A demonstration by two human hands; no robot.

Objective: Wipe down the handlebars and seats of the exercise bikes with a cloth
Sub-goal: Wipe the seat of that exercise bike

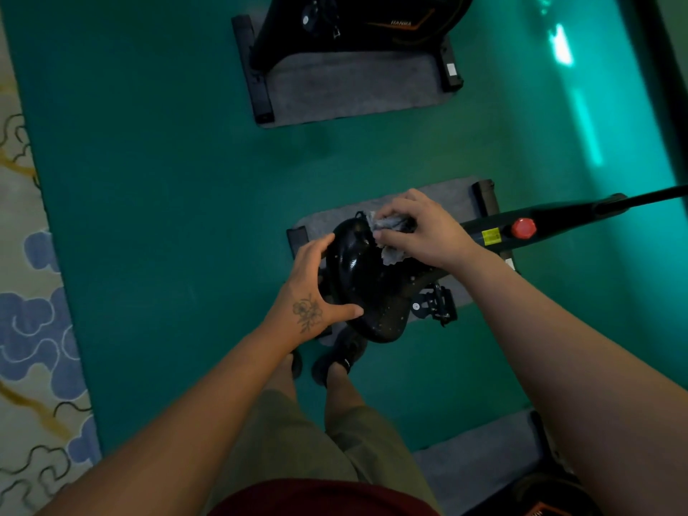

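- Teal rubbery gym floor (149, 180): large flat expanse carrying the bikes; a patterned cream-and-blue carpet (33, 292) borders it at the left edge of the head view.
- Black exercise bike with orange trim (357, 27): far unit, parked on a grey rectangular floor mat (350, 91); seat and handlebars out of view.
- Near black exercise bike frame (551, 217): long bar running off to the right, bearing a round red knob (523, 228) and a yellow label; stands on its own grey mat (439, 199). A black pedal (435, 303) shows below the seat.
- Glossy black padded bike seat (361, 277): centre of view, directly before the person, above their feet. Speckled with pale flecks. Judged firm, fixed to its post and slick-surfaced; likely to swivel slightly under rubbing, so steadying it by the side rim looks sensible.
- Left hand (316, 288): tattooed back; fingers and thumb spread and wrapped against the seat's left edge, bracing it.
- Right hand (420, 229): fingers curled down, clamped on the cloth and pressing it to the far end of the seat.
- Crumpled pale grey cloth (391, 236): between right hand and seat, edges poking out. Judged soft, light and limp; best bunched under the palm.
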